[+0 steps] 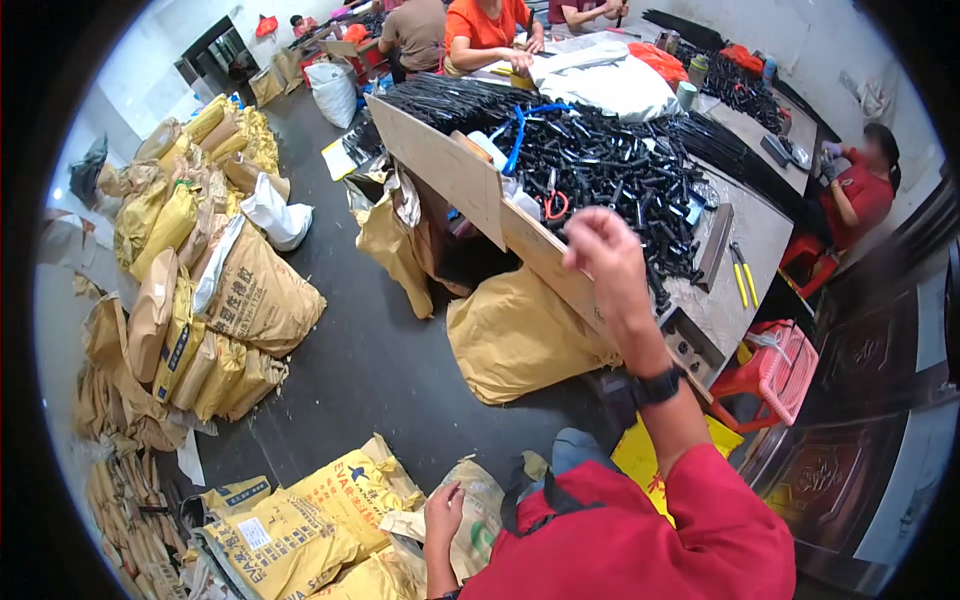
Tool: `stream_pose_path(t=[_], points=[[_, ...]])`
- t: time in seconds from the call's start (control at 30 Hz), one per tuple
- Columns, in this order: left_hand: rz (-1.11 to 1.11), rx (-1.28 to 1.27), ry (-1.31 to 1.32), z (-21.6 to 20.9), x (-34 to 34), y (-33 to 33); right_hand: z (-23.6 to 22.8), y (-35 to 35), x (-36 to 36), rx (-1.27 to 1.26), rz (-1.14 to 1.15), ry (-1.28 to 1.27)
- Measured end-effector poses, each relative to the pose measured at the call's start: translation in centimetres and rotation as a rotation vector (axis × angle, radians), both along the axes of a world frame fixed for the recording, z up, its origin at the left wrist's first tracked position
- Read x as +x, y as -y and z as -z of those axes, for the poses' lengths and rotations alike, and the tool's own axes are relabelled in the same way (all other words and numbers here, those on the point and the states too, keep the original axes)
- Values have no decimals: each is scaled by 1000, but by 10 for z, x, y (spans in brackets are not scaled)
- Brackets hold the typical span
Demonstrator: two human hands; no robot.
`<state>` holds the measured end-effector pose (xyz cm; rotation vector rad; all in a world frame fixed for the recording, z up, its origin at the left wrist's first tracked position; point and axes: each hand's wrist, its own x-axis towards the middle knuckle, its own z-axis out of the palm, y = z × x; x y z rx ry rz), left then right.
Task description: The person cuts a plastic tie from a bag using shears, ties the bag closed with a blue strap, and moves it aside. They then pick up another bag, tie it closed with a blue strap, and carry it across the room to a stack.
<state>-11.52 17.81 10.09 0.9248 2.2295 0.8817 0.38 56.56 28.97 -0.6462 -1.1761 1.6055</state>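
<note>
a: why the upright board (450, 170) along the side of the surface (725, 305)?

b: my guess is it keeps the loose black parts (625, 165) from sliding off; they lie heaped right behind it

a: and the red-handled scissors (556, 204) on the heap, with the yellow-handled tool (744, 276) lying apart on a barer patch?

b: probably left there to be within easy reach, though that's only a judgement

a: what about the hands?

b: the right hand (606, 250) is raised in front of the board's near end, fingers loosely bent in toward the thumb; i can't tell if something small is pinched there

a: the left hand (443, 512)?

b: low, fingers partly curled, by the pale sack (478, 508) near the yellow printed bags (300, 530); nothing shows in it, but whether it touches the sack i can't tell
</note>
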Motion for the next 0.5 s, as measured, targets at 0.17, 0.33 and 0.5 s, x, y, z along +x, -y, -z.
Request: stream_pose_path(t=[0.17, 0.33, 0.5], points=[[-123, 102, 29, 9, -11, -16, 24, -135, -78, -211, 153, -167], [-225, -95, 180, 5, 7, 3, 94, -218, -139, 187, 249, 1015], [-329, -233, 282, 10, 13, 17, 109, -262, -172, 136, 385, 1345]])
